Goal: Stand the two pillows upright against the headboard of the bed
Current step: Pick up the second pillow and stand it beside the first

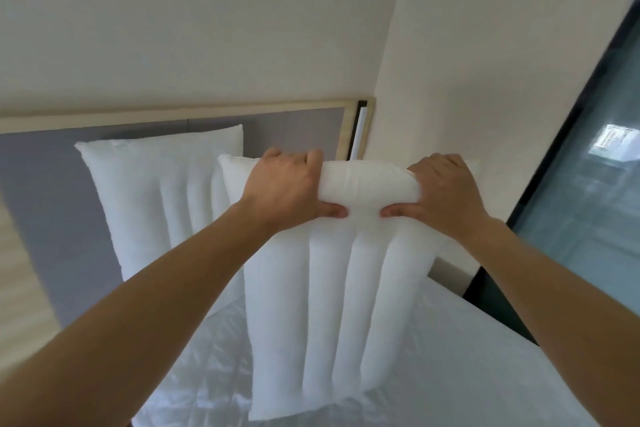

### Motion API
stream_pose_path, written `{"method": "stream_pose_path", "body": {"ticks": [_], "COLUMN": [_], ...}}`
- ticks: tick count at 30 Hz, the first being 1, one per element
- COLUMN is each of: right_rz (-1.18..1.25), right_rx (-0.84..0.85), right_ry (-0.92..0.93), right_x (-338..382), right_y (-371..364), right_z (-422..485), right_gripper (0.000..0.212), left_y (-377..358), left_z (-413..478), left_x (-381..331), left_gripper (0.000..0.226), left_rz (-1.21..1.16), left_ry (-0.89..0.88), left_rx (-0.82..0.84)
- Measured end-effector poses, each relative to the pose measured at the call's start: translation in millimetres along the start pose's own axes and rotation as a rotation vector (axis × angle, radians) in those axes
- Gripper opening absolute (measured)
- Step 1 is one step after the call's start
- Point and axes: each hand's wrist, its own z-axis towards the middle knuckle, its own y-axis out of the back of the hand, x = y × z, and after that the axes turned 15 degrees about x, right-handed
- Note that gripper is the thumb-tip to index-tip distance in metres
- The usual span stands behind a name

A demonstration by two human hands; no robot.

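Note:
One white channelled pillow (166,198) stands upright against the grey padded headboard (52,184) with its pale wood frame. A second white pillow (332,305) hangs upright in front of it and to its right, its lower edge over the white bed (450,374). My left hand (287,189) and my right hand (446,194) both grip this second pillow's top edge, fingers curled over the far side and thumbs pressed into the near face. Whether its lower edge touches the bedding I cannot tell.
White walls meet in a corner behind the headboard's right end. A dark-framed glass panel (588,201) runs along the right side of the bed. A wood surface (20,270) shows at the left edge.

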Motion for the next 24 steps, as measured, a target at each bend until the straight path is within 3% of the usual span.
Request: {"method": "stream_pose_path", "body": {"ticks": [9,17,24], "right_rz": [-0.113,-0.173,-0.175], "right_rx": [0.037,0.078,0.08], "right_ry": [-0.112,-0.179,-0.121], "right_x": [9,-12,-46], "right_y": [-60,-74,-94], "right_z": [106,172,216], "right_gripper": [0.088,0.09,0.089], "left_y": [-55,-67,-83], "left_z": [93,158,197], "left_x": [113,151,162], "left_gripper": [0.079,0.079,0.081], "left_rz": [-0.077,-0.103,-0.147], "left_ry": [-0.107,-0.104,-0.062], "left_rx": [-0.055,-0.086,-0.106]}}
